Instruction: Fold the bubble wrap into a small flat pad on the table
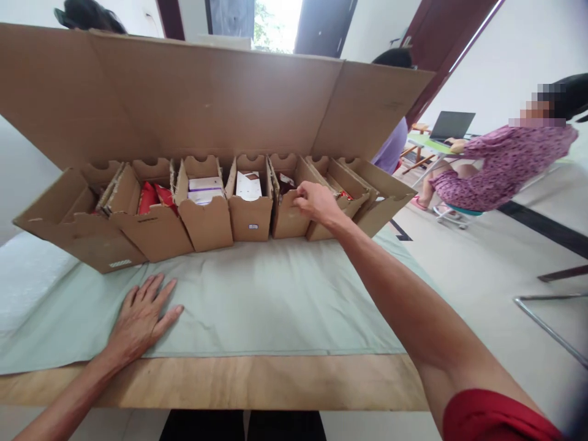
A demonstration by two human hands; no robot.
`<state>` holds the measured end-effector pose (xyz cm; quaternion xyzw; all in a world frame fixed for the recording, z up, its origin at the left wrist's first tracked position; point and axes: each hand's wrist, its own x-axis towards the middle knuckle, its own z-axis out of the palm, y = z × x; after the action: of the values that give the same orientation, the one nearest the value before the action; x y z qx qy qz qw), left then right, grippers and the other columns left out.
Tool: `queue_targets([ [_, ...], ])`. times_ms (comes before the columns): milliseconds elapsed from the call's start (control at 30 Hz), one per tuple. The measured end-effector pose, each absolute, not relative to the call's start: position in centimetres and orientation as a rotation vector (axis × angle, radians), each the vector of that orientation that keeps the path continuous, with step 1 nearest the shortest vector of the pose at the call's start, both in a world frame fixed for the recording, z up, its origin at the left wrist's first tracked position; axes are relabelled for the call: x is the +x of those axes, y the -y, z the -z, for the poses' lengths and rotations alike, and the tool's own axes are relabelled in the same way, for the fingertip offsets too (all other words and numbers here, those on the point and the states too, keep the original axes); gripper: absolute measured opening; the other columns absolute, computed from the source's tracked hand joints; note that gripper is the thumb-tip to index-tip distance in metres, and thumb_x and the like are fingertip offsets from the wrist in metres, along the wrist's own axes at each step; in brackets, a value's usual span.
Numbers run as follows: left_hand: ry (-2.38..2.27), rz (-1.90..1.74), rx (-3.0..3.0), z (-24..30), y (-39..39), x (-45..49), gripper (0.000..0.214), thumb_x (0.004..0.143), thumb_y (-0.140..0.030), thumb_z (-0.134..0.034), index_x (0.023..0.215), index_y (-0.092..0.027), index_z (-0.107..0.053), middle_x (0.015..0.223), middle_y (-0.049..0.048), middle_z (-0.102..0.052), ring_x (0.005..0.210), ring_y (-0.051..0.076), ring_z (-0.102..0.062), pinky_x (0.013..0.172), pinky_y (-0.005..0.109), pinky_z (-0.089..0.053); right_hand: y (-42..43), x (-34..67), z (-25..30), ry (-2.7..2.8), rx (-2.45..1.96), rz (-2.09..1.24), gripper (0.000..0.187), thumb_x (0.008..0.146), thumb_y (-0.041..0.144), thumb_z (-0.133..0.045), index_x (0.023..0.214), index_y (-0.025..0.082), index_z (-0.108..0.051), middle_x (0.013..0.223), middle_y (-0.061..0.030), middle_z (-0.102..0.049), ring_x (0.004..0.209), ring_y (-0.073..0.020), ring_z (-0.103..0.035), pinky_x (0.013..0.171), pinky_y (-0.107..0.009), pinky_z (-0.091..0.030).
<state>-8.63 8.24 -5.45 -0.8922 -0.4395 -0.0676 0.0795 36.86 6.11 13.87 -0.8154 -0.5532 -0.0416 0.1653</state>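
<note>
While the left hand (141, 320) splays flat on cloth (266, 306), the right hand (316, 202) curls against a cardboard bin (287, 219), grip unclear.

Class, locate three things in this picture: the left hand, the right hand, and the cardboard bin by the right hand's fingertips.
Left hand (142, 318): head view, back of the hand.
Right hand (318, 201): head view, back of the hand.
Cardboard bin (289, 220): head view, front wall.

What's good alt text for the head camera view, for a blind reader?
A person's right hand is at the front of an open brown cardboard box in a row; the left hand lies flat on pale green cloth.
</note>
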Motion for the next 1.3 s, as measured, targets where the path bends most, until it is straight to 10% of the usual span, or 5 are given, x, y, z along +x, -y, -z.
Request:
queue_targets([
  [400, 1.391, 0.218, -2.693, 5.0, -7.9, -8.0, 0.068, 0.096, -0.055, -0.038, 0.147, -0.013, -0.058, 0.160, 0.0209, -0.046, 0.149, 0.037, -0.041, 0.121, 0.057, -0.027, -4.5, 28.7, -15.2, 1.800, -2.149, 0.078, 0.061, 0.089, 0.034, -0.065, 0.147, 0.023, -0.051, 0.095, -0.0049, -0.078, 0.092, -0.0268, -0.071, 0.082, -0.036, -0.049],
  [633, 1.402, 0.247, -2.725, 4.8, -7.9, -7.9, 0.066, 0.097, -0.053, -0.040, 0.147, -0.014, -0.058, 0.160, 0.0209, -0.046, 0.150, 0.037, -0.040, 0.121, 0.058, -0.027, -6.6, 29.0, -13.8, 1.754, -2.217, 0.015, 0.024, 0.092, 0.021, -0.056, 0.107, 0.022, -0.074, 0.107, -0.0075, -0.079, 0.100, -0.0255, -0.070, 0.082, -0.032, -0.047],
  [1300, 1.365, 0.234, -2.695, 5.0, -8.0, -8.2, 0.071, 0.096, -0.057, -0.034, 0.147, -0.013, -0.057, 0.159, 0.0208, -0.048, 0.148, 0.037, -0.043, 0.120, 0.056, -0.028, -7.9, 26.7, -12.5, 1.545, -2.254, 0.036, 0.030, 0.098, 0.030, -0.056, 0.125, 0.026, -0.067, 0.114, -0.0095, -0.078, 0.109, -0.0296, -0.071, 0.088, -0.037, -0.051],
])
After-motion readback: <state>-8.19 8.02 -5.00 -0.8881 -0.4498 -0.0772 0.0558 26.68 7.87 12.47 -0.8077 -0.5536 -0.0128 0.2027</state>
